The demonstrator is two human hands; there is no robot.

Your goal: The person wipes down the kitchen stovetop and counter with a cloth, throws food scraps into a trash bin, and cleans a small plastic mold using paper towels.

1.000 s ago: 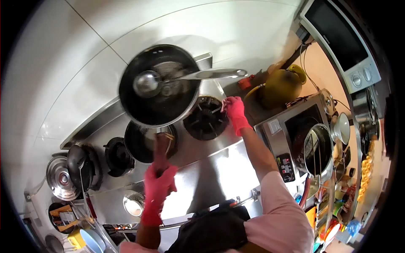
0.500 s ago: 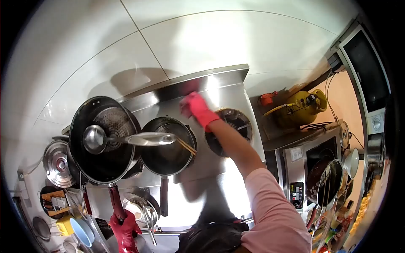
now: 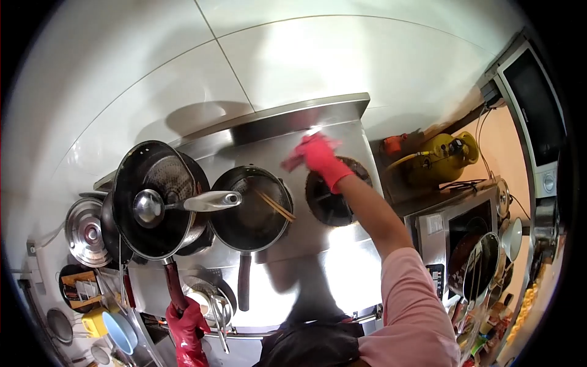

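My left hand (image 3: pixel 186 327), in a red rubber glove, is wrapped round the handle of a large black wok (image 3: pixel 137 226). A metal ladle (image 3: pixel 211 201) lies in this raised wok. My right hand (image 3: pixel 318 156), in a pink-red glove, is over the steel counter (image 3: pixel 299 238) behind the burner (image 3: pixel 333 199). It is smeared by motion, with a dark pinkish cloth (image 3: pixel 292 161) at its fingers. Between the hands, a second black pan (image 3: pixel 244 229) holds wooden chopsticks (image 3: pixel 276 206), its handle towards me.
A metal lid (image 3: pixel 87 232) lies at the left. Strainers (image 3: pixel 217 290) are near the front edge. At the right are a yellow gas cylinder (image 3: pixel 437 160), an induction cooker (image 3: pixel 431 235), a pot (image 3: pixel 480 266) and a microwave (image 3: pixel 535 101). A steel splashback (image 3: pixel 263 125) runs along the wall.
The large wok with the ladle has moved left and nearer, now held by my left hand. My right hand has left the burner's right edge for the counter behind it. The view has shifted.
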